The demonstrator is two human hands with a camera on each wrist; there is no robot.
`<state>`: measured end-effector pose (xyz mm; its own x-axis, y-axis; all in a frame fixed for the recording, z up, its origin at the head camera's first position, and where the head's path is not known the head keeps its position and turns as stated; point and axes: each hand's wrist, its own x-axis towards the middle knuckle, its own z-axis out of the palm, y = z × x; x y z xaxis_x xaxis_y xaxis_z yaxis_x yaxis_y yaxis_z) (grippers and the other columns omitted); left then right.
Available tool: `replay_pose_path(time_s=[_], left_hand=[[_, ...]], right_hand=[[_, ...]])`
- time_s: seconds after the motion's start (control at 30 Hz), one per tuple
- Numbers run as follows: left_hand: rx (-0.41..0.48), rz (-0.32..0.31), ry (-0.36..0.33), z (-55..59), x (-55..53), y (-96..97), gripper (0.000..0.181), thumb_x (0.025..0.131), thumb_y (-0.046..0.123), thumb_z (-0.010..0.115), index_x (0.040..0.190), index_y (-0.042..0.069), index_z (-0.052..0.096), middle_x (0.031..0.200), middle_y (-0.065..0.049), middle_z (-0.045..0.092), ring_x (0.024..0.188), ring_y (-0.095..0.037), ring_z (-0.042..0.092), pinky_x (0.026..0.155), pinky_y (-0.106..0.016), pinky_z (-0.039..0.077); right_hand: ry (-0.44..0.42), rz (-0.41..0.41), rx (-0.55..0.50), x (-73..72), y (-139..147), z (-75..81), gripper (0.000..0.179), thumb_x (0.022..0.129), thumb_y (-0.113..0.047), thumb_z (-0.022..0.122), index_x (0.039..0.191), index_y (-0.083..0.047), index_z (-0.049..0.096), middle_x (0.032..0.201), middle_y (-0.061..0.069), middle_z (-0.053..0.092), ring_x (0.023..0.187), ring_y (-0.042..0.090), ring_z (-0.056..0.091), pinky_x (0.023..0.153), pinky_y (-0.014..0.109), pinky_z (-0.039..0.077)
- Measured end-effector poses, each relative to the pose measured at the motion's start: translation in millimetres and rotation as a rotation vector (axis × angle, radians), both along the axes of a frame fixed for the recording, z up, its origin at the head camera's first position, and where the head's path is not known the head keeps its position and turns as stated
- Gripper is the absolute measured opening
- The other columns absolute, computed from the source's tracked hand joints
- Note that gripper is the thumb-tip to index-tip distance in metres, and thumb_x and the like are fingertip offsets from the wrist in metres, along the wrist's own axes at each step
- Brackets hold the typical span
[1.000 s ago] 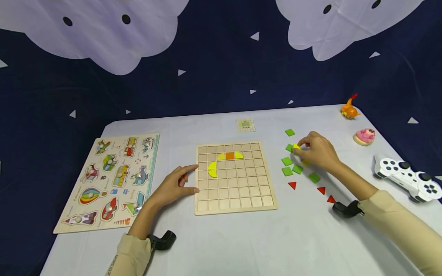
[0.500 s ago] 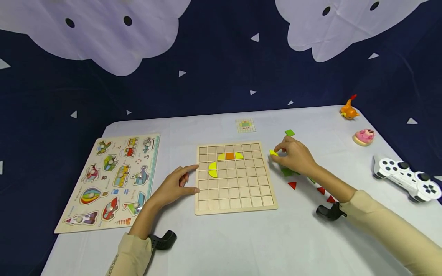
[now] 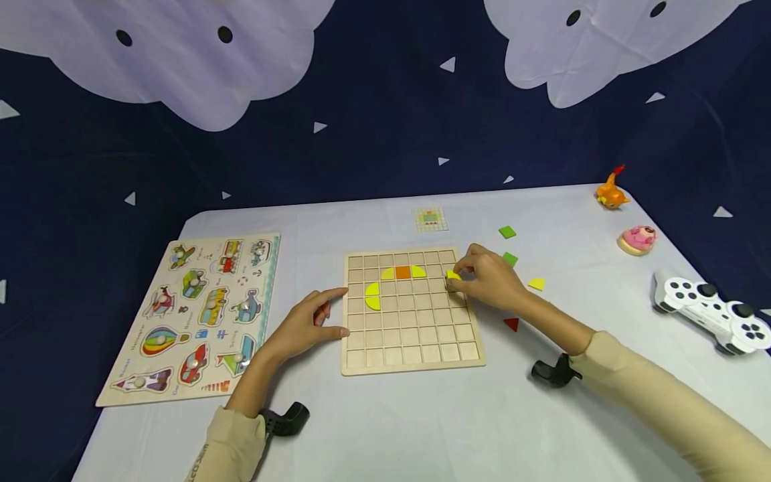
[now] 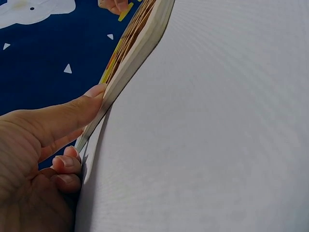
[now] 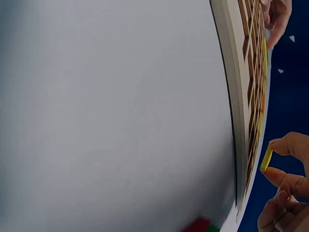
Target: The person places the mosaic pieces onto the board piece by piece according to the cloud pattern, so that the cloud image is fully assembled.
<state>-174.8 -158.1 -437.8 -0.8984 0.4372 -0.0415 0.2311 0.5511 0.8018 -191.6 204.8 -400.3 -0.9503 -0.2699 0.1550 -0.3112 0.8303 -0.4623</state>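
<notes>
A wooden grid board (image 3: 415, 338) lies at the middle of the table. Along its left edge, my left hand (image 3: 301, 327) rests with thumb and index finger stretched out, touching the frame. On the board, an orange square tile (image 3: 402, 272) sits between two yellow curved tiles, and two more yellow tiles (image 3: 373, 296) form a half disc lower left. My right hand (image 3: 495, 284) pinches a small yellow tile (image 5: 267, 158) between thumb and index finger, above the board's upper right cells. In the right wrist view the tile is held edge-on, apart from the grid.
Right of the board lie green square tiles (image 3: 507, 232), a yellow tile (image 3: 537, 284) and a red triangle (image 3: 511, 324), others hidden under my forearm. A pattern card (image 3: 430, 219) is behind the board. A picture puzzle (image 3: 211, 335) lies left; a game controller (image 3: 711, 311) and two toys stand right.
My right hand has carried the yellow tile left from the loose pieces to over the board's right side. The left hand has stayed at the board's edge.
</notes>
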Motion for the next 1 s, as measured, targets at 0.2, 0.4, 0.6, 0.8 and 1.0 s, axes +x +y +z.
replay_pose_path(time_s=[0.2, 0.4, 0.6, 0.8, 1.0], left_hand=[[0.005, 0.001, -0.011, -0.1, -0.1, -0.4, 0.073, 0.078, 0.019, 0.084, 0.144, 0.011, 0.052, 0.088, -0.003, 0.043, 0.074, -0.016, 0.039, 0.068, -0.029, 0.034], [0.010, -0.004, -0.030, 0.9, 0.0, 0.0, 0.073, 0.079, 0.019, 0.084, 0.144, 0.011, 0.052, 0.088, -0.004, 0.043, 0.075, -0.016, 0.039, 0.068, -0.028, 0.034], [0.008, -0.005, -0.027, 0.6, -0.3, 0.1, 0.073, 0.079, 0.020, 0.084, 0.144, 0.011, 0.052, 0.088, -0.004, 0.043, 0.074, -0.016, 0.039, 0.067, -0.028, 0.034], [0.012, -0.011, -0.020, 1.1, -0.4, 0.2, 0.073, 0.079, 0.019, 0.084, 0.144, 0.011, 0.052, 0.088, -0.004, 0.043, 0.074, -0.016, 0.038, 0.067, -0.027, 0.034], [0.016, -0.009, -0.026, 0.0, -0.8, -0.5, 0.074, 0.079, 0.019, 0.084, 0.144, 0.012, 0.052, 0.088, -0.004, 0.043, 0.074, -0.016, 0.038, 0.067, -0.028, 0.034]], right_hand=[[-0.002, 0.045, -0.009, 0.0, -15.1, -1.9, 0.023, 0.080, -0.022, 0.081, 0.092, -0.002, 0.077, 0.085, 0.005, 0.056, 0.071, 0.015, 0.048, 0.062, 0.028, 0.041], [-0.006, 0.056, 0.005, -1.4, -23.6, -5.2, 0.020, 0.080, -0.021, 0.081, 0.091, -0.005, 0.078, 0.085, 0.004, 0.055, 0.072, 0.015, 0.049, 0.064, 0.030, 0.041], [-0.023, 0.035, 0.013, -1.4, -27.6, -7.7, 0.018, 0.082, -0.020, 0.081, 0.090, -0.004, 0.077, 0.086, 0.005, 0.059, 0.072, 0.016, 0.052, 0.065, 0.032, 0.045], [-0.026, 0.009, -0.008, -1.4, -30.0, -9.0, 0.017, 0.082, -0.018, 0.081, 0.085, -0.003, 0.074, 0.082, 0.005, 0.060, 0.071, 0.017, 0.054, 0.065, 0.033, 0.046], [-0.044, 0.009, -0.044, -1.9, -30.6, -9.7, 0.015, 0.081, -0.016, 0.081, 0.084, -0.003, 0.073, 0.081, 0.005, 0.061, 0.072, 0.018, 0.055, 0.070, 0.036, 0.047]])
